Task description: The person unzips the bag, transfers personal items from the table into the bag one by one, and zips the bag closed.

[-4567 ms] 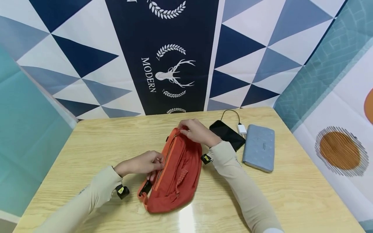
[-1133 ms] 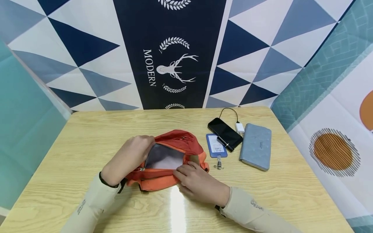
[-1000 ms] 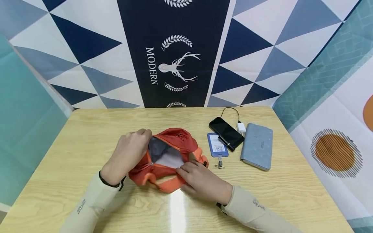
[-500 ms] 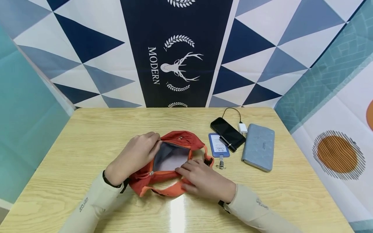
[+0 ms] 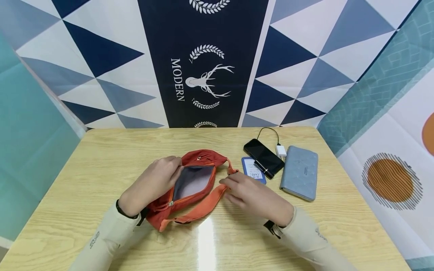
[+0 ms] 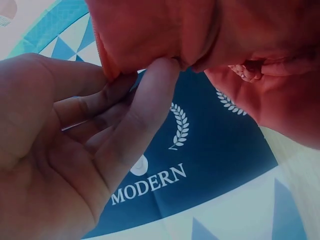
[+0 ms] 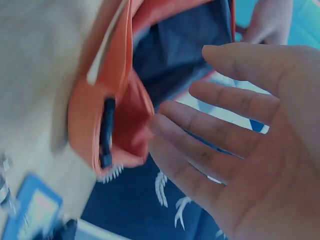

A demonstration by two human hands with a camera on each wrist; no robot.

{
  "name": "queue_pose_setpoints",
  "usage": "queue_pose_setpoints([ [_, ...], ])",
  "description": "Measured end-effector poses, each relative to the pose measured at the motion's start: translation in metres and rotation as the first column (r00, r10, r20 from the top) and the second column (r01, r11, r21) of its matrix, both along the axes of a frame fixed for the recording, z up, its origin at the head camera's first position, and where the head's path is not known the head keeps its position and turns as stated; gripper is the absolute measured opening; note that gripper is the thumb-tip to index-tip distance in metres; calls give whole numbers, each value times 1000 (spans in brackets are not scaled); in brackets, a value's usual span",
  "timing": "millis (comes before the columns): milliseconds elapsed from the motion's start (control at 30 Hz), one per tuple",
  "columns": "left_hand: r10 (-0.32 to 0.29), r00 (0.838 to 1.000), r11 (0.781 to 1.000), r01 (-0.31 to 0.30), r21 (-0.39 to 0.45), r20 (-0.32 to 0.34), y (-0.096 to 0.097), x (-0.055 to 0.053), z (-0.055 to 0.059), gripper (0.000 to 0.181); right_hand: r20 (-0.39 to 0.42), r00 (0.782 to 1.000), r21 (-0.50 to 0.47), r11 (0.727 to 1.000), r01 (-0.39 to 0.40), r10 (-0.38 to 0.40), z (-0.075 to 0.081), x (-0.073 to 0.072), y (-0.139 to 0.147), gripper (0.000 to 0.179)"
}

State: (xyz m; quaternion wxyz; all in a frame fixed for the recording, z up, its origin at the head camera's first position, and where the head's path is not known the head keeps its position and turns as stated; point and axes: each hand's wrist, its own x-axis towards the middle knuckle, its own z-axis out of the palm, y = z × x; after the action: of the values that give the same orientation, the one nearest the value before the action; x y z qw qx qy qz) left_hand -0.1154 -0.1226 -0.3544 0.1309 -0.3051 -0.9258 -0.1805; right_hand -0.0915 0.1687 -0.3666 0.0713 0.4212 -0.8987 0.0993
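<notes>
In the head view a red waist bag [image 5: 203, 157] with orange trim lies mid-table, its zip undone and grey lining [image 5: 198, 182] showing. My left hand [image 5: 154, 182] pinches the left end of its rim; the left wrist view shows thumb and fingers on the red cloth [image 6: 145, 35]. My right hand [image 5: 252, 195] is at the bag's right end, beside the orange strap [image 5: 205, 207]. Seen from the right wrist, that hand's fingers [image 7: 220, 130] are extended and hold nothing, close to the black buckle [image 7: 106, 132].
Right of the bag lies a blue ID card holder [image 5: 249, 166], its clip hidden by my right hand. A dark phone [image 5: 261, 151] is behind it, with a slim black tube [image 5: 263, 169] against it. Beyond are a white plug with cable [image 5: 280, 151] and a grey-blue zip wallet [image 5: 300, 173].
Since 4.6 s ago the bag has turned and its mouth has opened; card holder and tube came into view. In the last half second my right hand left the front rim and moved right.
</notes>
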Motion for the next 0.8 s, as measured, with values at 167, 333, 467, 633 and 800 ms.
queue_pose_setpoints([
  [167, -15, 1000, 1000, 15, -11, 22, 0, 4, -1, 20, -133, 970, -5, 979, 205, -204, 11, -6, 14, 21],
  [333, -23, 999, 1000, 24, -19, 32, 0, 4, -2, 22, -93, 932, 36, 934, 355, -351, 17, -15, 34, 15],
  [467, -24, 998, 999, 25, -24, 50, 1, 2, -3, 23, 1, 909, 80, 906, 415, -416, 18, -27, 55, 14],
  [633, -36, 996, 999, 39, -28, 82, 3, 3, -4, 21, 154, 860, 170, 870, 462, -486, 21, -38, 75, 12],
  [800, -38, 993, 998, 44, -53, 110, 3, 3, -5, 21, 264, 802, 270, 839, 472, -536, 22, -43, 86, 17],
])
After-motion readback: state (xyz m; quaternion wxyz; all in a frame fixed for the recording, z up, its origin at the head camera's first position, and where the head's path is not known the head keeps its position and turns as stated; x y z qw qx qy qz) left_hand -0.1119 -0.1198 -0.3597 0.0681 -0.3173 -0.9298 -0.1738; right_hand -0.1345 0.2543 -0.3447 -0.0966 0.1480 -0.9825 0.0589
